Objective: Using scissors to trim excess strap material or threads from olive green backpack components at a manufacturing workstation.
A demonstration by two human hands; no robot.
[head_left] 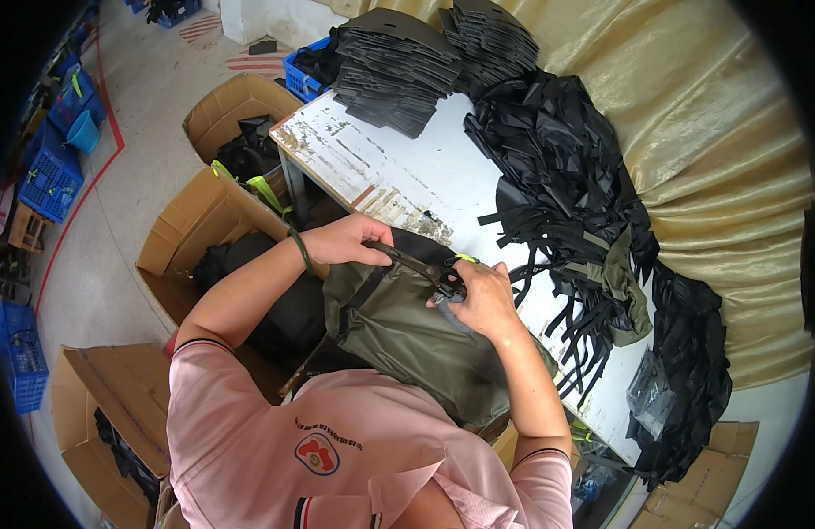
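White table [478,207], its paint scuffed and flaking toward the far left corner; gold curtain [690,132] hung along its far side. Grey floor [152,185] to the left, crossed by a red line [101,172].

Olive bag [416,339] lay at the table's near edge, against the person's front, its lower part cut off by the pink shirt [355,450]. Left hand [350,241]: fingers pinched on one end of a dark narrow piece [412,263]. Right hand [484,298]: fingers clamped round its other end, hiding much of it — strap or tool, could not tell.

Flat black pieces [394,70] stood stacked at the far end; black cloth [557,150] and loose straps [588,344] crowded the right side. Cardboard box [174,225] close by the left arm — contents dark, partly blocked by that arm.
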